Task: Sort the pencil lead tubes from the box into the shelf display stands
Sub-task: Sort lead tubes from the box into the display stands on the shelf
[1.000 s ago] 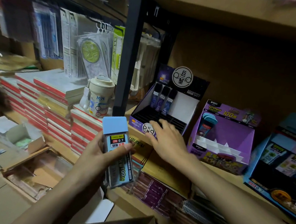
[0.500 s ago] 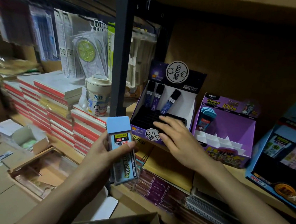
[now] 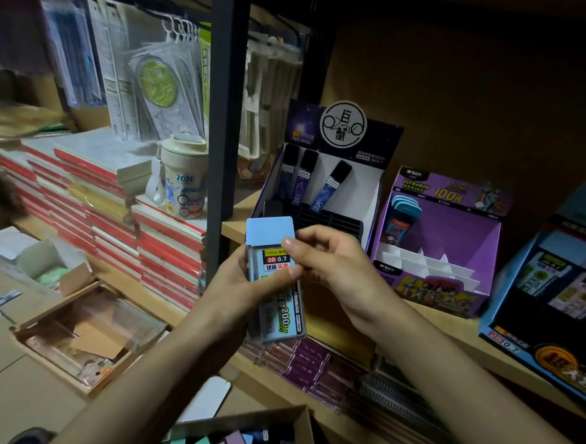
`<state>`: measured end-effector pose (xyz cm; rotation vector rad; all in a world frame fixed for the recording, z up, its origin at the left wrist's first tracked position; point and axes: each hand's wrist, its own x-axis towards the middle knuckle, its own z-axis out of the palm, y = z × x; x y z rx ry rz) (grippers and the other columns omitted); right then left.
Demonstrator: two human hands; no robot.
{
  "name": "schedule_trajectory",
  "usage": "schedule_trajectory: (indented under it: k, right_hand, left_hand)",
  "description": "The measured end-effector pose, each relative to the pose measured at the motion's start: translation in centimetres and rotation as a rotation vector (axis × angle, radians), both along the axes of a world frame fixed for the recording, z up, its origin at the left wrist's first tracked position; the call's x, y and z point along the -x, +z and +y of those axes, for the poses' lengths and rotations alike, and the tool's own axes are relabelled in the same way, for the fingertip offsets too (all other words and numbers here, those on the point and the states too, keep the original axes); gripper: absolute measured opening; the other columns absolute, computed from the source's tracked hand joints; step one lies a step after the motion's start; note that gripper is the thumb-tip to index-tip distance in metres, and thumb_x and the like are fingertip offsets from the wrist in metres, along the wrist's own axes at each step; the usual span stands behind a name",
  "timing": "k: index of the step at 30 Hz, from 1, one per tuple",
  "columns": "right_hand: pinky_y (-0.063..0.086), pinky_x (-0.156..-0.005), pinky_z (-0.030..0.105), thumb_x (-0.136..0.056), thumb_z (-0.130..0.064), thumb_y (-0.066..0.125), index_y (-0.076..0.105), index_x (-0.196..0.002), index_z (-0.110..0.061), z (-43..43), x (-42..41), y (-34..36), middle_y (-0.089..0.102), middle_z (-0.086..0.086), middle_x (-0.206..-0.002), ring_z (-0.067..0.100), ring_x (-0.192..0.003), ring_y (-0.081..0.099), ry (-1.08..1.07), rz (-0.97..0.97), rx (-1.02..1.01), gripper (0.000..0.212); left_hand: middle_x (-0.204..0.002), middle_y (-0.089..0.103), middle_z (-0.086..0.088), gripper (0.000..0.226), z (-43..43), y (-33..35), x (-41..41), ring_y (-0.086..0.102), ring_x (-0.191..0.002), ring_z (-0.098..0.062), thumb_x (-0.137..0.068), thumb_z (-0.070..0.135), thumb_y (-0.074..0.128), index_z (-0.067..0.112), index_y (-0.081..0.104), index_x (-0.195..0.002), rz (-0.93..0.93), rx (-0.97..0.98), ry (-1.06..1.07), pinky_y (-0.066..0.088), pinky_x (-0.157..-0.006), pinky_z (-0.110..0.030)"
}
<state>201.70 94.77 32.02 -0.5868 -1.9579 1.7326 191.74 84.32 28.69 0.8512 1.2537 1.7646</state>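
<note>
1. Left grip (image 3: 234, 287) grasps the blue-capped 2B 0.7 lead tube (image 3: 274, 310), held upright.
2. Right grip (image 3: 336, 269) pinches its label just under the cap.
3. Dark display stand (image 3: 368, 199) behind both grips; cardboard box (image 3: 273, 417) below.

A flat clear plastic lead tube with a pale-blue cap (image 3: 275, 313) stands upright before the dark cardboard display stand (image 3: 300, 129) on the shelf, where three slim black-capped blue tubes (image 3: 302, 181) lean. More tubes fill the brown cardboard box (image 3: 238, 419) below.
</note>
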Motion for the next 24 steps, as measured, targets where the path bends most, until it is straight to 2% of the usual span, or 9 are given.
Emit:
schedule_trajectory:
  k: [5,8,10,13,16,20,24]
  right_hand:
    - [0.052,-0.064,0.018,-0.089,-0.019,0.061,0.068,-0.093,-0.004,0.8,-0.3,-0.1,0.069,0.01,-0.085,0.013,-0.076,0.066,-0.051,-0.034,-0.01,0.017]
    - [0.05,-0.058,0.016,-0.09,-0.02,0.06,0.069,-0.085,-0.009,1.2,-1.0,-0.1,0.07,0.005,-0.082,0.01,-0.074,0.065,-0.104,-0.026,0.028,0.015]
    - [0.049,-0.057,0.016,-0.09,-0.02,0.061,0.069,-0.085,-0.01,1.5,-1.9,0.0,0.072,0.0,-0.079,0.007,-0.072,0.066,-0.153,-0.009,0.039,0.014]
    - [0.047,-0.052,0.016,-0.089,-0.016,0.06,0.067,-0.084,-0.013,2.3,-4.1,0.6,0.073,-0.002,-0.075,0.006,-0.068,0.066,-0.25,0.074,0.08,0.009]
    - [0.046,-0.054,0.017,-0.089,-0.014,0.059,0.065,-0.086,-0.014,3.5,-7.3,1.5,0.072,-0.005,-0.076,0.004,-0.07,0.065,-0.357,0.153,-0.011,0.006]
    - [0.047,-0.053,0.014,-0.09,-0.011,0.059,0.063,-0.089,-0.016,5.1,-12.4,2.3,0.074,-0.004,-0.078,0.004,-0.07,0.067,-0.5,0.243,-0.155,0.006]
    - [0.049,-0.057,0.016,-0.09,-0.01,0.059,0.061,-0.089,-0.02,7.2,-18.2,3.1,0.073,-0.008,-0.076,0.003,-0.071,0.066,-0.736,0.346,-0.272,0.01]
  left_hand:
    - [-0.088,0.073,-0.003,0.043,0.1,0.0,-0.1,0.071,-0.077,-0.016,-0.072,0.025,0.067,0.013,0.058,-0.113,-0.068,0.028,-0.045,0.056,-0.059,-0.025]
    - [-0.084,0.074,0.0,0.036,0.1,0.0,-0.4,0.071,-0.074,-0.013,-0.077,0.038,0.058,0.017,0.06,-0.106,-0.118,0.056,-0.041,0.056,-0.056,-0.026]
    - [-0.083,0.075,0.002,0.032,0.3,-0.1,-0.6,0.072,-0.075,-0.013,-0.08,0.043,0.054,0.02,0.061,-0.1,-0.115,0.071,-0.034,0.057,-0.062,-0.03]
    - [-0.092,0.075,-0.001,0.031,0.9,-0.1,-1.3,0.072,-0.082,-0.016,-0.083,0.043,0.052,0.021,0.061,-0.102,-0.099,0.072,-0.029,0.055,-0.07,-0.035]
    - [-0.099,0.074,-0.007,0.03,1.7,0.2,-2.8,0.072,-0.088,-0.019,-0.086,0.039,0.051,0.019,0.059,-0.107,-0.107,0.025,-0.059,0.058,-0.07,-0.033]
    - [-0.093,0.075,-0.008,0.029,3.0,0.6,-5.7,0.072,-0.082,-0.016,-0.083,0.035,0.051,0.018,0.058,-0.106,-0.083,-0.034,-0.101,0.055,-0.058,-0.023]
    - [-0.087,0.075,-0.006,0.03,4.4,1.1,-8.2,0.072,-0.074,-0.013,-0.08,0.034,0.051,0.017,0.059,-0.103,-0.06,-0.068,-0.125,0.057,-0.055,-0.023]
